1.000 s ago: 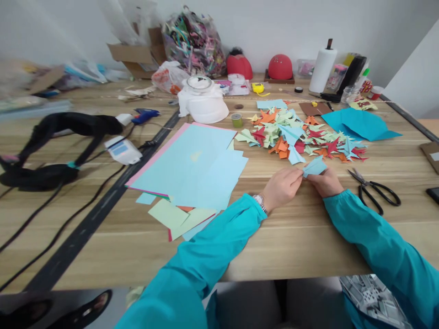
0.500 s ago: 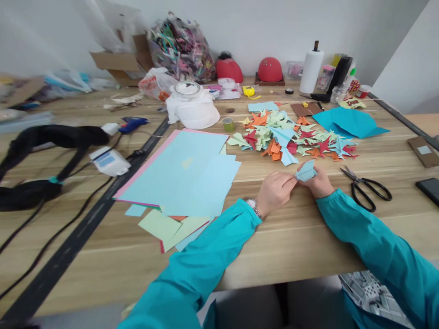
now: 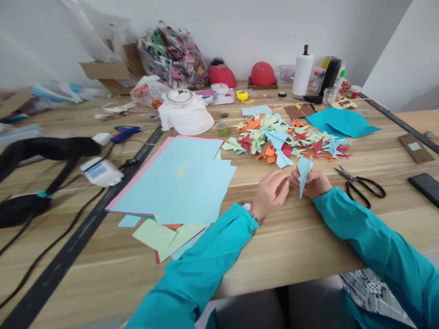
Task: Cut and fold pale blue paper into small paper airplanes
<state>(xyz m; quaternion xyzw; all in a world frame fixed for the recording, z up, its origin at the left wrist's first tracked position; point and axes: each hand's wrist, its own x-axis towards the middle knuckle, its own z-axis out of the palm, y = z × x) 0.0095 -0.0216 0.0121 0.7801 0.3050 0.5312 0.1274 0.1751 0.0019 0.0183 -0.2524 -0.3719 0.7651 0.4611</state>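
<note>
A folded light blue paper piece [image 3: 303, 172], long and pointed at its lower end, stands upright in my right hand [image 3: 317, 183], pinched between thumb and fingers. My left hand [image 3: 271, 194] is just to its left with curled, closed fingers, apart from the paper's blue face. Whether anything thin is between those left fingertips is too small to make out. Beyond both hands lies a heap of folded paper pieces [image 3: 270, 137] in green, orange, red and blue. Black-handled scissors [image 3: 363, 185] lie partly open to the right of my right hand.
Left of my hands are stacked blue and pink paper sheets [image 3: 185, 178] and green paper pieces [image 3: 154, 233]. A blue glue gun [image 3: 125, 133] and black cables lie further left. A turquoise sheet [image 3: 343, 122], phone [image 3: 425, 186] and paper towel roll [image 3: 303, 75] stand or lie rightward.
The folded blue paper has turned from lying sideways to upright, its point downward. My left fingers have drawn back slightly from it. The view has shifted a little.
</note>
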